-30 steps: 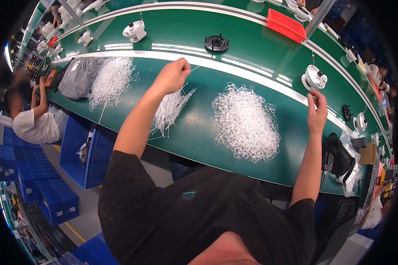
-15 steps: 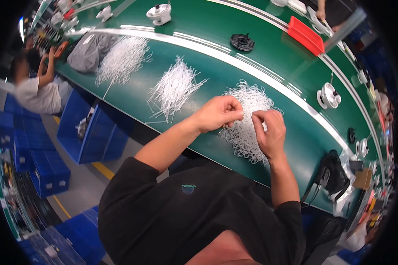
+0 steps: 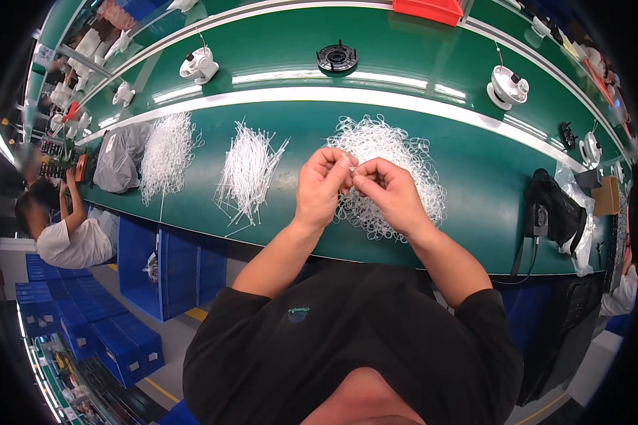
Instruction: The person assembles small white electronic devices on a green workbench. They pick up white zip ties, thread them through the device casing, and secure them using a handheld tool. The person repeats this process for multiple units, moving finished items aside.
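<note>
My left hand [image 3: 320,185] and my right hand [image 3: 391,195] meet over the near-left part of a heap of looped white cable ties [image 3: 404,152]. Both are closed in a pinch, fingertips almost touching. Between them shows a small white bit of a cable tie [image 3: 353,168]; the fingers hide most of it. To the left lies a pile of straight white cable ties [image 3: 249,170], apart from the heap. Farther left is another pile of looped white ties [image 3: 167,157], beside a grey bag [image 3: 120,159].
Behind the bench runs a green conveyor [image 3: 276,60] carrying white fan-like parts [image 3: 509,86] and a round black part [image 3: 337,57]. A red tray [image 3: 429,10] stands beyond. At right lie a black bag [image 3: 556,212] and clear plastic. Blue bins [image 3: 138,269] and a seated person are at left.
My hands have come together from being apart, the right one moving left toward the left one. The whole view has turned and shifted. Round black part and white parts appear farther left.
</note>
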Tool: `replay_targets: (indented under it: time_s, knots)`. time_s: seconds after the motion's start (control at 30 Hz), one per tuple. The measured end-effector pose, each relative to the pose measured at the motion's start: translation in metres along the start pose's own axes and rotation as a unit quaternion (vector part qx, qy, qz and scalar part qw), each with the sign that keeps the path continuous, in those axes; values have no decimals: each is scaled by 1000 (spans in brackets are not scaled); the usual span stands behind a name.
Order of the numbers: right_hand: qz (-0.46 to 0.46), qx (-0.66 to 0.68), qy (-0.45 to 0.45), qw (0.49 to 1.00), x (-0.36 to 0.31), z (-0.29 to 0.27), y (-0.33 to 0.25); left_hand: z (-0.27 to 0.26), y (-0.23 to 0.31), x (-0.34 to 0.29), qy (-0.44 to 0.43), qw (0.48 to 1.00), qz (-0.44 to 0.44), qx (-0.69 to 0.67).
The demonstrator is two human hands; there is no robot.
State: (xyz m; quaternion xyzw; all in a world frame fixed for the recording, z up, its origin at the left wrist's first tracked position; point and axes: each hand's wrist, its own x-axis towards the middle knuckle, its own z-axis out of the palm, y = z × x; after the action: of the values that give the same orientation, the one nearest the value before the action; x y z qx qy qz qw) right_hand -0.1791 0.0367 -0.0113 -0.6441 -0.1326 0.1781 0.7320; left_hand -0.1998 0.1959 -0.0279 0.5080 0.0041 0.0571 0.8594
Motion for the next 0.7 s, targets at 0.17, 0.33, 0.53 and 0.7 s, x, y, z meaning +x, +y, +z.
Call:
replay_targets:
  time_s: [0.17, 0.33, 0.53, 0.7]
  knots:
    - [-245, -276, 103, 924, 1, 4, -14, -1, 7, 7, 27, 999, 14, 10]
    - [-240, -189, 142, 942, 10, 9, -21, 0, 9, 4, 12, 999, 12, 49]
    - [-256, -224, 132, 931, 10, 8, -20, 1, 3, -1, -11, 999, 9, 41]
    - [-259, -273, 112, 920, 9, 4, -17, -4, 2, 3, 0, 999, 21, 36]
